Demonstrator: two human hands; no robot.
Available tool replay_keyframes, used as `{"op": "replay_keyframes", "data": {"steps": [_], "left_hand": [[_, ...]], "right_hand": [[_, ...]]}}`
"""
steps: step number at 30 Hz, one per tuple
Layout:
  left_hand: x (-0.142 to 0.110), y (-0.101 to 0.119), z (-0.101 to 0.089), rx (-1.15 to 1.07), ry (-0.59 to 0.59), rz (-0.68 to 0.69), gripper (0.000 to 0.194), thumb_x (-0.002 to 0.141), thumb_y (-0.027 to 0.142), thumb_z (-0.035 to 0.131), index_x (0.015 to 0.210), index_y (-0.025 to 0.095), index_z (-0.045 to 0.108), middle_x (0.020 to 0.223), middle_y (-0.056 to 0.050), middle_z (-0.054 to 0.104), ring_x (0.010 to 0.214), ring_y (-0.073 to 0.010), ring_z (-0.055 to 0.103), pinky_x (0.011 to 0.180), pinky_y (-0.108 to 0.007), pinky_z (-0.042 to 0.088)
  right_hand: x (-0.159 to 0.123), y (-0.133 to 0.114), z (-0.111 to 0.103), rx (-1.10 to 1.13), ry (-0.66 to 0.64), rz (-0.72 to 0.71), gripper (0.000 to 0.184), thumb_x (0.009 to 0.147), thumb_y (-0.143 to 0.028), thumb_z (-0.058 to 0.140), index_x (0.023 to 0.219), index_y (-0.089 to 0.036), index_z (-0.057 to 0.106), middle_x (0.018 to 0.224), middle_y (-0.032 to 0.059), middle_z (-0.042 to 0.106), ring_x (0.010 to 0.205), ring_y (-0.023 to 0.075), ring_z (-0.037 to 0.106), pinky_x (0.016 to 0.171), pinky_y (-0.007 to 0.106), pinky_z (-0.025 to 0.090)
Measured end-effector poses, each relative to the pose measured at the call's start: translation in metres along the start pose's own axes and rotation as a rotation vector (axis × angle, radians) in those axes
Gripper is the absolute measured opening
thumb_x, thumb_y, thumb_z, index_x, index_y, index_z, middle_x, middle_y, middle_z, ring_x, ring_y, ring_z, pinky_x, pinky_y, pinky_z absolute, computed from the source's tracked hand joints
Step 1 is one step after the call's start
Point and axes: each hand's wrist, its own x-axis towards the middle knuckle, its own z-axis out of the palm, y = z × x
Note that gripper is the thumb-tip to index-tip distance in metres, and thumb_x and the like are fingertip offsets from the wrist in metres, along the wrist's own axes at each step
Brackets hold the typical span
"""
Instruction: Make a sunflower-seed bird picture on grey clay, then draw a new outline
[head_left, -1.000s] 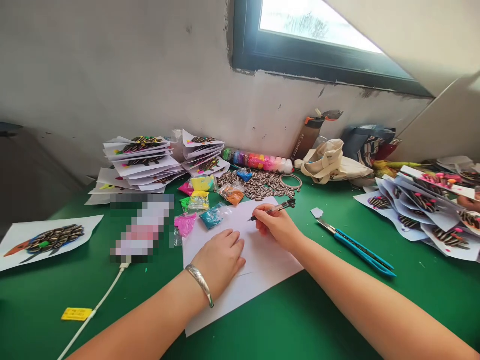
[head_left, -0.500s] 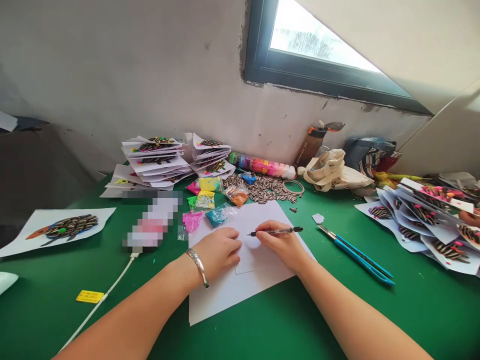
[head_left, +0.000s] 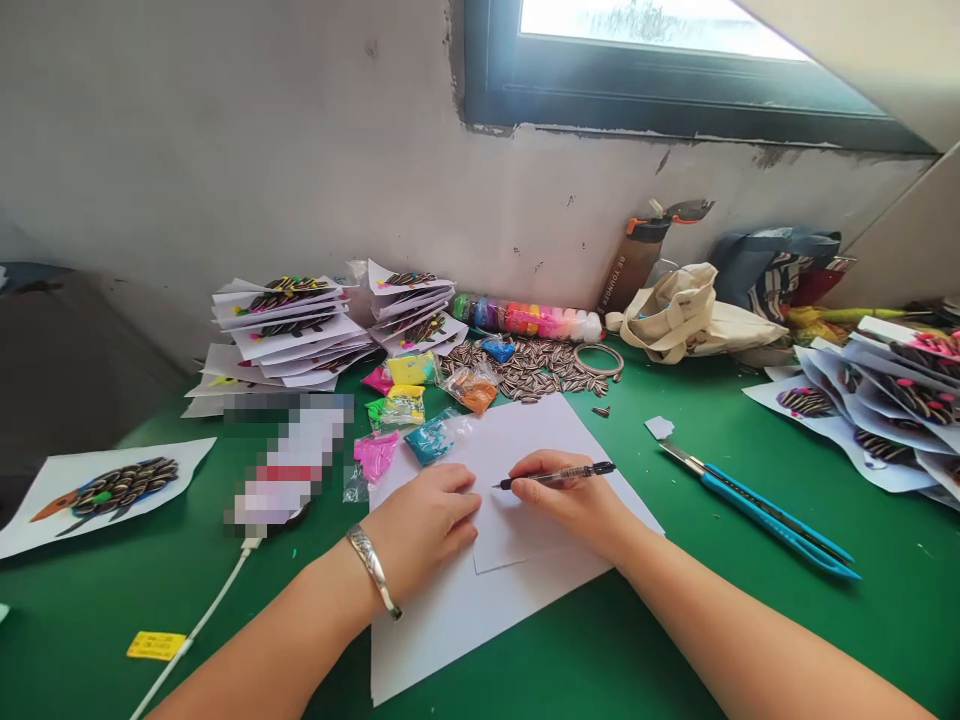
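Observation:
My right hand [head_left: 574, 500] grips a black pen [head_left: 559, 476], its tip touching a small white sheet [head_left: 517, 535] that lies on a larger white sheet [head_left: 465, 620]. My left hand [head_left: 424, 520], a silver bangle on its wrist, rests with curled fingers on the paper just left of the pen tip. Both sheets lie on the green table [head_left: 675, 620].
A blue utility knife [head_left: 757, 505] lies to the right. Small bags of coloured bits [head_left: 405, 405], a heap of sunflower seeds [head_left: 532, 370] and a row of colour pots [head_left: 525, 320] sit behind the paper. Stacks of seed pictures [head_left: 285, 325] stand left and right [head_left: 885, 400]. A white cable [head_left: 202, 625] runs front left.
The pen dropped from a raised tilt to nearly level, tip on the small sheet. My left hand curled its fingers. The view shifted slightly.

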Motion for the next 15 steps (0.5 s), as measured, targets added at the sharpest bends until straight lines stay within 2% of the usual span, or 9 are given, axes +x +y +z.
{"op": "replay_keyframes", "data": {"steps": [4,10,15], "left_hand": [[-0.0002,0.0000,0.0014,0.012,-0.002,-0.009,0.013,0.084,0.016,0.056,0.086,0.019,0.068,0.101,-0.006,0.061,0.098,-0.0213,0.058,0.088,-0.031,0.050],[-0.0002,0.0014,0.0026,0.011,0.027,-0.011,0.016,0.085,0.014,0.055,0.091,0.020,0.068,0.103,-0.007,0.062,0.103,-0.0224,0.057,0.093,-0.034,0.049],[-0.0007,0.0023,0.0025,-0.001,0.009,-0.031,0.018,0.086,0.013,0.053,0.095,0.020,0.067,0.107,-0.007,0.061,0.105,-0.0224,0.058,0.094,-0.035,0.050]], "right_hand": [[0.0011,0.0004,0.0004,0.002,-0.007,-0.025,0.010,0.076,-0.027,0.063,0.078,-0.021,0.071,0.080,0.0028,0.072,0.075,0.0193,0.064,0.067,0.030,0.047],[0.0024,0.0018,-0.0006,-0.066,-0.015,-0.130,0.010,0.076,-0.028,0.065,0.080,-0.021,0.072,0.080,0.0045,0.073,0.078,0.0209,0.065,0.073,0.034,0.047],[0.0033,0.0006,-0.0018,-0.081,-0.019,-0.141,0.009,0.076,-0.027,0.066,0.080,-0.022,0.073,0.079,0.0044,0.073,0.078,0.0215,0.066,0.073,0.035,0.047]]}}
